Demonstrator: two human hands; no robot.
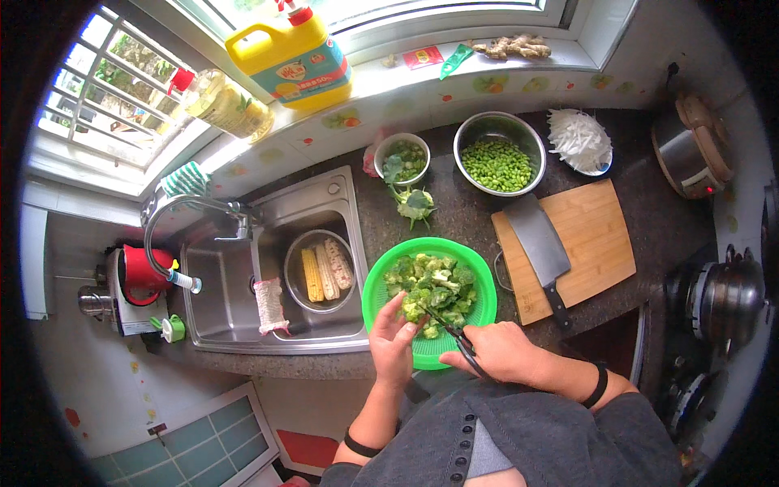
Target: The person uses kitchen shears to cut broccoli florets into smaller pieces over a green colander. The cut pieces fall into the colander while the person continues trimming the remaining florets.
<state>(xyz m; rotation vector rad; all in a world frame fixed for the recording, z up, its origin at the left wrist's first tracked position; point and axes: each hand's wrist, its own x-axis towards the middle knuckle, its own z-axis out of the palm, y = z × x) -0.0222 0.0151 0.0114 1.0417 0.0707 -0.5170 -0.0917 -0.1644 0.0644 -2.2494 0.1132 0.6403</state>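
My left hand (392, 344) pinches a broccoli floret (414, 306) over the near left part of a green plastic colander (490, 286). In my right hand (502, 347) is a pair of black-handled scissors (456, 336), its blades against the floret. Cut broccoli florets (447, 280) lie heaped in the colander. Behind it, a leafy broccoli stalk (415, 206) rests on the counter beside a white bowl (428, 164) holding green pieces. The scissors' tips are partly hidden by the broccoli.
To the right, a cleaver (538, 237) lies on a wooden cutting board (599, 237). A steel bowl of green beans (496, 165) and a plate of white shreds (581, 143) stand behind. At left, the steel sink (222, 292) holds a bowl with corn cobs (312, 275). A pot (733, 301) stands far right.
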